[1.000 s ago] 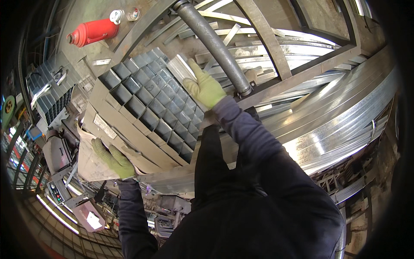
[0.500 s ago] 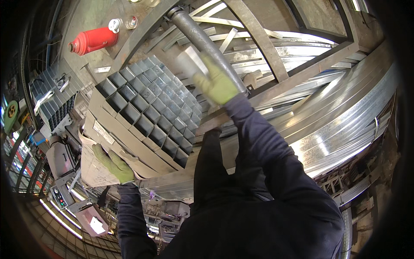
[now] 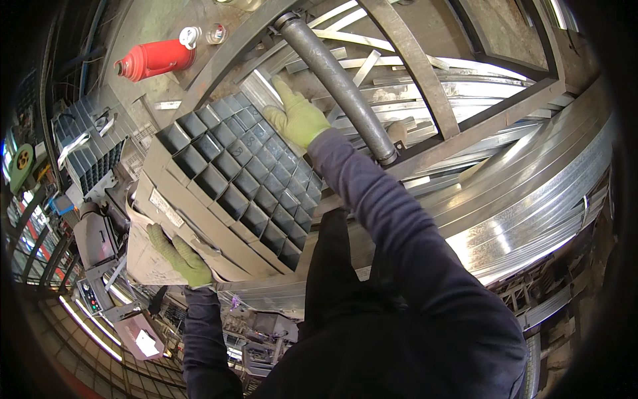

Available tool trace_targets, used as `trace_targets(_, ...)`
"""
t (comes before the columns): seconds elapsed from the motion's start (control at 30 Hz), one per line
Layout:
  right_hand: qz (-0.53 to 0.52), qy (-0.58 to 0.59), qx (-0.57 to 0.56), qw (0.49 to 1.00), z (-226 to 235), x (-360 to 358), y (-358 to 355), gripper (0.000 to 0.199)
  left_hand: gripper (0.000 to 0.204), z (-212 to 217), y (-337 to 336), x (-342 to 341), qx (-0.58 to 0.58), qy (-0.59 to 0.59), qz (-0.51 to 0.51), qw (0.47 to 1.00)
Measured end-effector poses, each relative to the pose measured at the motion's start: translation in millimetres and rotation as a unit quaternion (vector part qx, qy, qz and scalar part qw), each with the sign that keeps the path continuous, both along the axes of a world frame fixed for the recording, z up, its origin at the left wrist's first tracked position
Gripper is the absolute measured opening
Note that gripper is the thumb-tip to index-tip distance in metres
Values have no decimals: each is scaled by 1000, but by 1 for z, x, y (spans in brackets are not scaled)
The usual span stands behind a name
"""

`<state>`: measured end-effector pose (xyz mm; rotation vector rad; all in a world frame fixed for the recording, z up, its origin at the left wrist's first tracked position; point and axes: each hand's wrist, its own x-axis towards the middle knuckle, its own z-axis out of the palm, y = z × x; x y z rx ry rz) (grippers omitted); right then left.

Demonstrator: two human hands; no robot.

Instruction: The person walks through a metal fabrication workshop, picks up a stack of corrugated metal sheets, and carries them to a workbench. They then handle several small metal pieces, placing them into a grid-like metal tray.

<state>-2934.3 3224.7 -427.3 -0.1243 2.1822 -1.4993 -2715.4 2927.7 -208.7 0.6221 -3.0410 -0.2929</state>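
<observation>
A bundle of grey square metal tubes (image 3: 246,179), wrapped in brown paper, lies with its open ends facing me. My left hand (image 3: 178,251), in a yellow-green glove, grips the bundle's lower left edge over the paper wrap (image 3: 149,259). My right hand (image 3: 296,118), gloved the same, rests flat against the bundle's far upper corner, fingers pressed on a shiny tube end. Both sleeves are dark.
A thick grey steel pipe (image 3: 339,83) runs diagonally just right of my right hand. Galvanised steel strips (image 3: 531,193) are stacked to the right. A red cylinder (image 3: 154,58) lies on the floor upper left. Another tube bundle (image 3: 86,149) and machines sit left.
My right hand has moved up along the bundle's far corner toward the pipe. The bundle sits larger and closer in view. The left hand keeps its grip.
</observation>
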Motion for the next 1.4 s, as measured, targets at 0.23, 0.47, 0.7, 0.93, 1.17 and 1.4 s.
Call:
trace_targets(0.23,-181,5,-184,966,-7,-25,12,79,60,1,3,-1,-14,3,-13,1000)
trace_targets(0.47,-51,79,-75,993,-15,5,-3,78,56,2,5,-4,-23,13,-22,999)
trace_targets(0.7,9,4,-62,998,19,10,-13,81,56,2,3,-2,-37,6,-39,999)
trace_targets(0.93,-52,7,-98,994,40,-15,-20,81,53,1,2,0,-32,17,-33,999)
trace_targets(1.17,-124,-63,-129,982,45,-35,-9,78,53,0,1,-2,-25,20,-22,999)
trace_targets(1.4,-27,111,-26,993,25,-25,-18,75,51,-1,0,-1,-35,24,-25,999)
